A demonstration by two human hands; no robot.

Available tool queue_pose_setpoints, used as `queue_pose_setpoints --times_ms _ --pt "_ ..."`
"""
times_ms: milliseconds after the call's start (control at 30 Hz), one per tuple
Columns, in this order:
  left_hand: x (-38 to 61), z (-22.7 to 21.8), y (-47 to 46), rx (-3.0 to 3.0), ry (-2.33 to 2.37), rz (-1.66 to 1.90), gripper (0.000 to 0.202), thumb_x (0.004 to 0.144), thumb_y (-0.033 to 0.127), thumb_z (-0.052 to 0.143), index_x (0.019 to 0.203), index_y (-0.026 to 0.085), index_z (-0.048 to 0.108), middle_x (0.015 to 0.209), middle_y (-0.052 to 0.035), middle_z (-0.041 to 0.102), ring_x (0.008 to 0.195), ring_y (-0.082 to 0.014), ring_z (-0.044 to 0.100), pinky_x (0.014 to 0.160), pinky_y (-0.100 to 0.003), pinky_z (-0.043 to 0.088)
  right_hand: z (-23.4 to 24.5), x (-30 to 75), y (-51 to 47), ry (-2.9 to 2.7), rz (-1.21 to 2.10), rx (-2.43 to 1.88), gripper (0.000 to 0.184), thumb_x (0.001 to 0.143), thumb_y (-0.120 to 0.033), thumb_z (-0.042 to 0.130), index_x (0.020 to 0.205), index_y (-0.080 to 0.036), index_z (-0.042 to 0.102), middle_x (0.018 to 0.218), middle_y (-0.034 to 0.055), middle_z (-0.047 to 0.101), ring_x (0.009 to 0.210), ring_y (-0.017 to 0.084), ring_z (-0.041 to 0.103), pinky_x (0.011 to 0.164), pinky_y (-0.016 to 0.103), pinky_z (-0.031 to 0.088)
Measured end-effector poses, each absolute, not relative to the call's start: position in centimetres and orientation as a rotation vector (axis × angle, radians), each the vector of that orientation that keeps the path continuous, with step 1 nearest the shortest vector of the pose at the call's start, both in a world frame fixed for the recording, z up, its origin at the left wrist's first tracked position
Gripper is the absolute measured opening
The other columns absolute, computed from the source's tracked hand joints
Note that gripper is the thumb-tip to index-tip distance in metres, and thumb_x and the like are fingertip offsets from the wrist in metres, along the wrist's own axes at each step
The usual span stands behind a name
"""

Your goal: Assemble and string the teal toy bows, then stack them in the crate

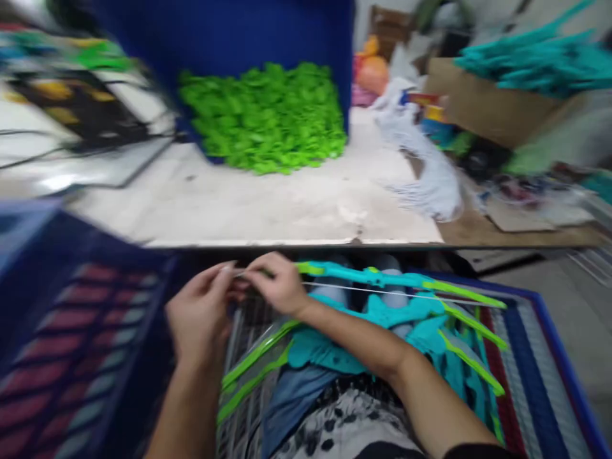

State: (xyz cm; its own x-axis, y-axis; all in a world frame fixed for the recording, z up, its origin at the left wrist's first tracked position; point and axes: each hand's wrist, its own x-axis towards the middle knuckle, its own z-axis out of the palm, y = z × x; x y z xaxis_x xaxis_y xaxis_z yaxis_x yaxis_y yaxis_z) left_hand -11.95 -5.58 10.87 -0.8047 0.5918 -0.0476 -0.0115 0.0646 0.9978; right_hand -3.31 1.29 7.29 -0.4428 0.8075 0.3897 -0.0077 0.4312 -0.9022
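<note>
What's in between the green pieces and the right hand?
In the head view, a stretch of white tabletop and then its dark front edge lie between the green pieces and the right hand.

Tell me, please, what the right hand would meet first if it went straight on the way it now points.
Probably the left hand, close ahead of the right hand in its line, though blur leaves the depth between them unclear.
</note>
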Motion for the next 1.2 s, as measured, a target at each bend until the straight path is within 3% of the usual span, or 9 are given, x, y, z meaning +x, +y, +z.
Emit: queue_pose_setpoints --times_ms 133,333,667,800,1000,1200 --pt "-12.7 11.2 -5.4 0.402 1.643 1.725 0.046 0.043 0.045 0.088 0.070 0.012 0.070 0.065 -0.0043 0.069 0.055 -0.0140 0.062 0.048 -0.024 0.053 7.2 -3.7 1.2 -1.657 1.220 -0.591 0.012 0.087 -0.024 0.061 0.080 -0.020 0.069 0.084 0.0024 0.063 0.082 0.014 0.060 0.079 0.027 0.051" --pt "-13.6 10.4 -6.0 0.375 1.399 1.719 0.042 0.045 0.041 0.090 0.070 0.013 0.072 0.075 -0.0063 0.071 0.069 -0.0162 0.065 0.064 -0.031 0.058 7.5 -4.2 0.5 -1.656 1.153 -0.559 0.017 0.089 -0.027 0.057 0.085 -0.024 0.073 0.083 0.0021 0.057 0.081 0.014 0.057 0.075 0.027 0.051" --pt "-12.4 10.1 -5.2 0.276 1.415 1.866 0.032 0.051 0.033 0.083 0.066 0.014 0.062 0.064 0.0004 0.062 0.061 -0.0112 0.059 0.058 -0.024 0.052 7.2 -3.9 1.0 -1.810 1.060 -0.459 0.026 0.093 -0.023 0.050 0.111 -0.027 0.069 0.094 0.0037 0.058 0.089 0.015 0.058 0.081 0.030 0.052" --pt "-12.0 10.6 -4.7 0.214 1.386 1.915 0.023 0.052 0.027 0.075 0.058 0.014 0.058 0.060 0.0010 0.060 0.060 -0.0119 0.058 0.058 -0.024 0.050 7.6 -3.4 1.4 -1.920 0.873 -0.430 0.023 0.096 -0.025 0.048 0.099 -0.024 0.070 0.092 0.0047 0.060 0.088 0.016 0.059 0.079 0.030 0.052" --pt "-12.0 11.2 -5.1 0.347 1.384 1.828 0.021 0.051 0.025 0.076 0.067 0.012 0.071 0.069 -0.0043 0.069 0.070 -0.0166 0.064 0.070 -0.032 0.055 8.2 -2.7 3.0 -2.100 0.612 -0.390 0.022 0.096 -0.021 0.046 0.093 -0.017 0.068 0.090 0.0075 0.065 0.084 0.016 0.062 0.077 0.028 0.053" --pt "-11.7 10.3 -5.3 0.660 1.691 1.716 0.025 0.062 0.032 0.072 0.077 0.012 0.072 0.072 -0.0031 0.069 0.060 -0.0128 0.059 0.058 -0.025 0.050 8.3 -2.1 3.6 -2.208 0.514 -0.387 0.023 0.094 -0.020 0.046 0.083 -0.019 0.065 0.086 0.0070 0.067 0.081 0.017 0.062 0.074 0.029 0.051"
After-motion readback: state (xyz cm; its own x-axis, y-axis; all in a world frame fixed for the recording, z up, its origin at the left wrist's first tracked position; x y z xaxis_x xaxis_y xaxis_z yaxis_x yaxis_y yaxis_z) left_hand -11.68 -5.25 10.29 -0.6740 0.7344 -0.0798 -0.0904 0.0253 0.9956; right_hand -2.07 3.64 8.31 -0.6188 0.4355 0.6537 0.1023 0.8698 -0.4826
